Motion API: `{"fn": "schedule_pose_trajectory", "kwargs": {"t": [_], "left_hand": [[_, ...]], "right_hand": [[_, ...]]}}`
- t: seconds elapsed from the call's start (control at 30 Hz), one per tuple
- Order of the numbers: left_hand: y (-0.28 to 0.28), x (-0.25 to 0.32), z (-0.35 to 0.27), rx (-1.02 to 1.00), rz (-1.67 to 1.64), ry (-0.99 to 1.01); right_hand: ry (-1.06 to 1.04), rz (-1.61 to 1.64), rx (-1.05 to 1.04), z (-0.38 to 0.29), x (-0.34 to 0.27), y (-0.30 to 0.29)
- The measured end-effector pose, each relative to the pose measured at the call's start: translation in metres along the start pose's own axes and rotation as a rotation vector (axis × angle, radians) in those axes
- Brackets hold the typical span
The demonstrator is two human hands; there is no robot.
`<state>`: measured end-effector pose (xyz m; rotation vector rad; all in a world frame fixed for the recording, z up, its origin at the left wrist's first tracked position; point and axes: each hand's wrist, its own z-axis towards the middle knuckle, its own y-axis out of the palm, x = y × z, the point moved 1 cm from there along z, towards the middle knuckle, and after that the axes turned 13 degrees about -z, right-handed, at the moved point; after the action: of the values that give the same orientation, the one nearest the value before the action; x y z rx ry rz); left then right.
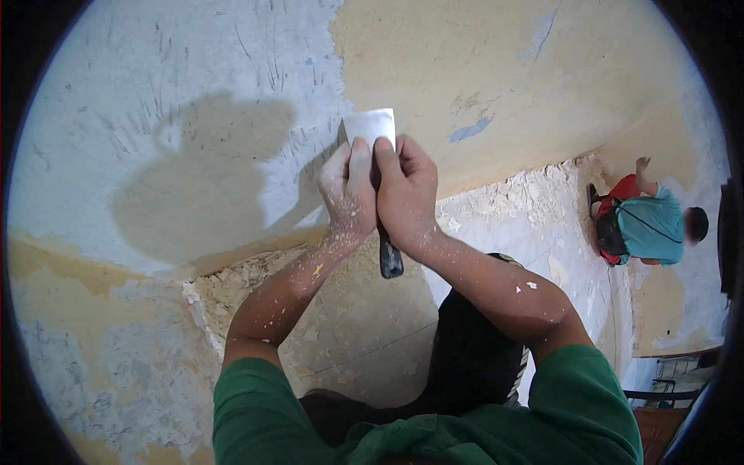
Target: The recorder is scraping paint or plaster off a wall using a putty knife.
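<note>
Both my hands are closed around one paint scraper with a wide metal blade (372, 123) and a black handle (390, 258). My left hand (349, 186) grips it from the left, thumb on the base of the blade. From the other side my right hand (407, 189) grips it too, its thumb beside the left one. The blade points at the wall, where yellowish paint (407, 52) meets a scraped, grey-white patch (232, 64) with dark scratches. Whether its edge touches the wall I cannot tell. Pale flakes and dust speckle both forearms.
Paint flakes (511, 197) lie heaped along the foot of the wall and scattered over the tiled floor (372, 349). Another person (651, 224) in a teal shirt crouches to the right, by the adjoining wall. A second partly stripped wall (110, 337) stands at left.
</note>
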<state>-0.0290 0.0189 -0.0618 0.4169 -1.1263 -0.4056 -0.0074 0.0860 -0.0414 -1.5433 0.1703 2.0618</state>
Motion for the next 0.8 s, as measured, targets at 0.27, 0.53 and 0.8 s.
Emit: {"fn": "schedule_pose_trajectory", "kwargs": {"t": [0.27,0.53,0.8], "left_hand": [[0.017,0.014,0.021,0.03,-0.034,0.04],[0.008,0.013,0.014,-0.001,0.06,0.002],[0.024,0.045,0.035,0.028,0.325,0.151]], "right_hand": [[-0.08,0.101,0.0,0.017,-0.016,0.001],[-0.022,-0.007,-0.005,0.01,-0.008,-0.002],[-0.134,0.058,0.06,0.03,-0.031,-0.003]]}}
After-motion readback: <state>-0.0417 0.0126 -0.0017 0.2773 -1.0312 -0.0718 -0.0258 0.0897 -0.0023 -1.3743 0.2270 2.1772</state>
